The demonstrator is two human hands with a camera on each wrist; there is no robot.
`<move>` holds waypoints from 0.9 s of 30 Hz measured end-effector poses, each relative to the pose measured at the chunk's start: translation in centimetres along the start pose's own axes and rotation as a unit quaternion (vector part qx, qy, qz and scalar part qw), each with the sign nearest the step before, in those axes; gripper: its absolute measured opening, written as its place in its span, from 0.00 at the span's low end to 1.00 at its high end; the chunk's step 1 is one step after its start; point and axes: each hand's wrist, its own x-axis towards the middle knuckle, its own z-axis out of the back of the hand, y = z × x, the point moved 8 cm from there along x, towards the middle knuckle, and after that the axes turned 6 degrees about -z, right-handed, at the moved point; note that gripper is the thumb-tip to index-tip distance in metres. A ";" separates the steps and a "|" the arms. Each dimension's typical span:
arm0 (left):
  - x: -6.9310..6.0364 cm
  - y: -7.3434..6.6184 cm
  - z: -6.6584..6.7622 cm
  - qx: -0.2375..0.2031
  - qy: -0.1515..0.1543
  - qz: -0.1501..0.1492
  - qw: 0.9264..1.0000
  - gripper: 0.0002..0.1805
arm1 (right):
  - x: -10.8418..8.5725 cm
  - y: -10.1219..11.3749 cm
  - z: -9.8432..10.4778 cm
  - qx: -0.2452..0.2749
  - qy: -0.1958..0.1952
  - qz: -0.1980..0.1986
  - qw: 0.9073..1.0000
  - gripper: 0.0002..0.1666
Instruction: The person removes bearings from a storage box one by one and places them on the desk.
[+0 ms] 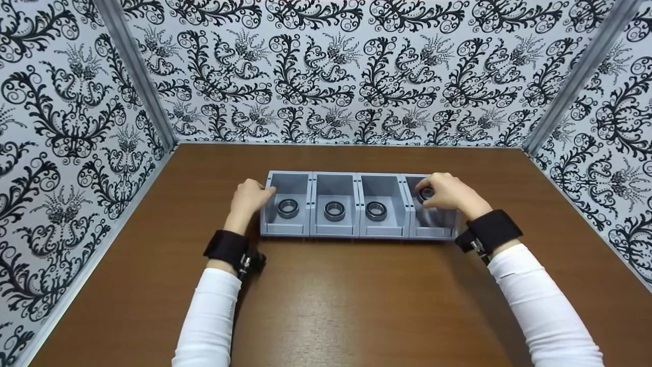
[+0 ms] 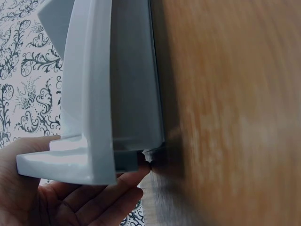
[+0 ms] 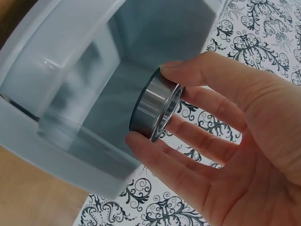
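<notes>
Four joined grey bins stand in a row, with a ring-shaped metal bearing in the leftmost, another in the second and one in the third. My left hand grips the row's left end, thumb over the side wall and fingers along its outside; in the left wrist view the fingers reach low beside the bin. Over the rightmost bin, my right hand pinches a bearing between thumb and fingertips, tilted on edge.
The bins stand on a brown wooden table. Patterned black-and-white panels enclose its back and sides, with grey metal posts at the corners. Black straps with small devices are around both wrists.
</notes>
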 end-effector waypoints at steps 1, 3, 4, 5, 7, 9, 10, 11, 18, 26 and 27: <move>0.0 0.0 0.0 0.000 0.000 0.000 1.000 0.24 | 0.0 0.0 0.1 0.000 0.000 -0.001 1.000 0.24; 0.1 0.1 0.0 -0.001 -0.001 0.001 1.000 0.25 | -0.1 0.0 0.2 0.001 -0.001 -0.002 1.000 0.24; 0.2 0.1 0.0 -0.001 -0.001 0.002 1.000 0.25 | -0.1 0.1 0.3 0.003 -0.002 -0.002 1.000 0.24; 0.2 0.1 0.0 -0.001 0.000 0.002 1.000 0.26 | -0.1 0.1 0.4 0.004 -0.002 -0.003 1.000 0.24; 0.2 0.2 -0.1 -0.001 0.002 0.004 1.000 0.26 | -0.1 0.1 0.5 0.007 -0.002 -0.003 1.000 0.23; 0.2 0.2 -0.1 0.000 0.002 0.005 1.000 0.27 | -0.1 0.2 0.6 0.010 -0.004 -0.002 1.000 0.22; 0.2 0.3 -0.1 0.001 0.002 0.006 1.000 0.27 | -0.1 0.3 0.6 0.009 -0.005 0.000 1.000 0.22; 0.2 0.3 -0.1 -0.001 0.004 0.007 1.000 0.27 | -0.1 0.3 0.7 0.009 -0.006 0.001 1.000 0.22; 0.1 0.3 -0.1 -0.006 0.002 0.004 1.000 0.25 | -0.2 0.8 1.2 0.011 -0.009 0.006 1.000 0.23; 0.0 0.2 0.0 -0.007 0.006 0.005 1.000 0.26 | -0.3 1.0 1.5 0.008 -0.014 0.004 1.000 0.24; 0.0 0.2 0.0 -0.007 0.006 0.006 1.000 0.26 | -0.3 0.9 1.6 0.007 -0.014 0.002 1.000 0.24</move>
